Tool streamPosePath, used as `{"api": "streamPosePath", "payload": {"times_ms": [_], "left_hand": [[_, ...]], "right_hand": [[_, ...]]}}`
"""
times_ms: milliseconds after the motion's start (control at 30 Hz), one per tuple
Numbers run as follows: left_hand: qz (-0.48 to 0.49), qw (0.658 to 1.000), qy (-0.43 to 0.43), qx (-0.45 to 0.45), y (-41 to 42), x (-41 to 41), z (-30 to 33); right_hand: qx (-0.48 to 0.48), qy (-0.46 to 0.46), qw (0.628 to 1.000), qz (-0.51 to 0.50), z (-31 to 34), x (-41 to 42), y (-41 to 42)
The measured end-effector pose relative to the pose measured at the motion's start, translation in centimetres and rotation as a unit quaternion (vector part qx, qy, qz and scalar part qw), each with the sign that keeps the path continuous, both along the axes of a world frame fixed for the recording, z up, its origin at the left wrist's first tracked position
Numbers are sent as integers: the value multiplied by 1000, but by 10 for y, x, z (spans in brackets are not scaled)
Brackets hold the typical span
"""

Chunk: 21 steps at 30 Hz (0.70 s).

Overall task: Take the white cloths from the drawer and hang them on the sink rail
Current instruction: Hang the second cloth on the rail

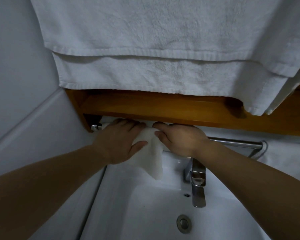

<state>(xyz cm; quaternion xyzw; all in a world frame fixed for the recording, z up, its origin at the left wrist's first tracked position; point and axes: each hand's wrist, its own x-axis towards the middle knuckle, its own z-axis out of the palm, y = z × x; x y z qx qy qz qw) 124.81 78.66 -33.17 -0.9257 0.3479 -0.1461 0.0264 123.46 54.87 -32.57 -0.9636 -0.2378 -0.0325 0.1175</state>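
Both hands, left [121, 141] and right [178, 139], grip a small white cloth [154, 156] draped over the rail [235, 142]; it looks light and limp, best held by its upper edge.

Cloth [152, 153] draped over rail [235, 142], between left hand [119, 142] and right hand [178, 139]. Shelf [163, 108] above rail; towels [145, 49] above shelf. Sink [145, 205] below; faucet [197, 184] right of cloth; drain [184, 222] nearest.

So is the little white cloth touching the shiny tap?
Apart. In the head view the white cloth hangs from between both hands, and bare white sink shows between its edge and the tap.
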Motion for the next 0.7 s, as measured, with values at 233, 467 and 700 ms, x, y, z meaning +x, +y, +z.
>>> {"api": "streamPosePath", "payload": {"times_ms": [233,467,700], "left_hand": [[14,999,-50,16,16,12,-19],[10,999,-23,42,6,26,0],[28,992,97,71,7,47,7]], "right_hand": [[4,-2,1000,6,-1,1,0],[10,-11,1000,20,-1,-1,-1],[-9,-27,999,16,-3,0,-3]]}}
